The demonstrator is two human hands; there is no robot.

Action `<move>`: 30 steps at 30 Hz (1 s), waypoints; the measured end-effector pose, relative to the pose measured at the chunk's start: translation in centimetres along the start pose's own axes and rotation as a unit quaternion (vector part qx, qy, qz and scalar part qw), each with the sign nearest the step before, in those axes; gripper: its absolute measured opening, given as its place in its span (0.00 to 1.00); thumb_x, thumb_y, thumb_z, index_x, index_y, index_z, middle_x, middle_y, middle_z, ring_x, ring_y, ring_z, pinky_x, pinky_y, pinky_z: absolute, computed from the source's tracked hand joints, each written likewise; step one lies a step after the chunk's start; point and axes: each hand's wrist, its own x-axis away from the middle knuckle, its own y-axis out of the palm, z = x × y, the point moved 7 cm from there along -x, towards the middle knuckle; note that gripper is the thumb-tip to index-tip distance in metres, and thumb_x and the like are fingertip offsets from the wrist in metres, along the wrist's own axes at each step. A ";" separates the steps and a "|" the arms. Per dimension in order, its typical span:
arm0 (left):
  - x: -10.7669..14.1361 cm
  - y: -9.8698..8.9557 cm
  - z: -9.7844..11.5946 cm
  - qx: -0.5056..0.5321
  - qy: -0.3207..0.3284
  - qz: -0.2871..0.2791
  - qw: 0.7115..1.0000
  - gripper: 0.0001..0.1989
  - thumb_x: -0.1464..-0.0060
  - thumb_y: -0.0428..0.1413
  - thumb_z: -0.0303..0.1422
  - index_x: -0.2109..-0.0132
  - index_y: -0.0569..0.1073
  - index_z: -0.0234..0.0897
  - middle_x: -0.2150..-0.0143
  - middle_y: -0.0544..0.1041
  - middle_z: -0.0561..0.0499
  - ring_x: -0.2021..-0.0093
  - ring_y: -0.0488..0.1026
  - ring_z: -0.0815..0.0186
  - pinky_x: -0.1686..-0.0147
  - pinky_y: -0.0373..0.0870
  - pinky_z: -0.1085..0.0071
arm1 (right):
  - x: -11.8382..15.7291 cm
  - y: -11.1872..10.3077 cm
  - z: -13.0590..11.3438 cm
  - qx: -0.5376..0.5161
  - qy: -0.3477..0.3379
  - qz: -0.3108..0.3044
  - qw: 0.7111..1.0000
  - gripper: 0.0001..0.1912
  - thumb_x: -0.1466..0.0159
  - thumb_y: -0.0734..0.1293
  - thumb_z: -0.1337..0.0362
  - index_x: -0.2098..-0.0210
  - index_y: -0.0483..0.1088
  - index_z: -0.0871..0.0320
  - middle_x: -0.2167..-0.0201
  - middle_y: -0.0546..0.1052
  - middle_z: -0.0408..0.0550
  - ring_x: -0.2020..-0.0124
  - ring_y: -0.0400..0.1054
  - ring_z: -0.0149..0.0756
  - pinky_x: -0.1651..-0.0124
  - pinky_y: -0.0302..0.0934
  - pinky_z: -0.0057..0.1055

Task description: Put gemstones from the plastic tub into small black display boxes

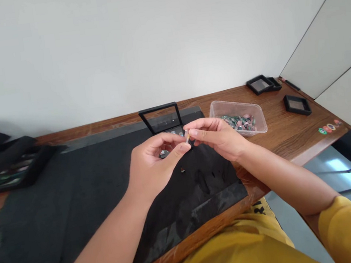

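Left of the clear tub (pixel 260 120), my left hand (pixel 148 161) and right hand (pixel 218 136) together pinch one steeply tilted small piece (pixel 188 138).

The tabletop (pixel 279 137) is shiny brown wood, and a big black mat (pixel 82 182) covers much of it. A clear tub (pixel 259 116) sits beside the mat. Three small black frames (pixel 297 105) and a row of bright little pieces (pixel 330 127) lie farther right.
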 end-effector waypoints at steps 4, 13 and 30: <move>0.0 0.0 0.1 0.003 0.003 0.000 1.000 0.15 0.54 0.70 0.48 0.67 0.82 0.43 0.69 0.83 0.51 0.70 0.77 0.64 0.68 0.73 0.68 | 0.2 0.3 -0.2 -0.024 0.017 -0.015 0.999 0.18 0.50 0.83 0.49 0.65 0.83 0.51 0.65 0.84 0.41 0.64 0.75 0.30 0.62 0.69 0.26; 0.0 0.1 0.6 0.007 0.019 -0.015 1.000 0.18 0.55 0.71 0.52 0.68 0.82 0.44 0.71 0.82 0.51 0.70 0.76 0.63 0.67 0.73 0.66 | 0.2 0.5 -0.3 -0.014 0.012 -0.028 0.999 0.18 0.50 0.83 0.48 0.66 0.83 0.51 0.66 0.84 0.41 0.65 0.74 0.29 0.65 0.68 0.25; 0.1 0.4 3.0 -0.063 0.110 -0.039 0.991 0.24 0.56 0.70 0.57 0.76 0.74 0.44 0.76 0.77 0.55 0.75 0.72 0.67 0.70 0.71 0.70 | 0.5 1.8 -0.3 -0.034 0.009 -0.104 0.994 0.11 0.44 0.81 0.55 0.65 0.82 0.52 0.68 0.84 0.40 0.63 0.79 0.30 0.50 0.74 0.32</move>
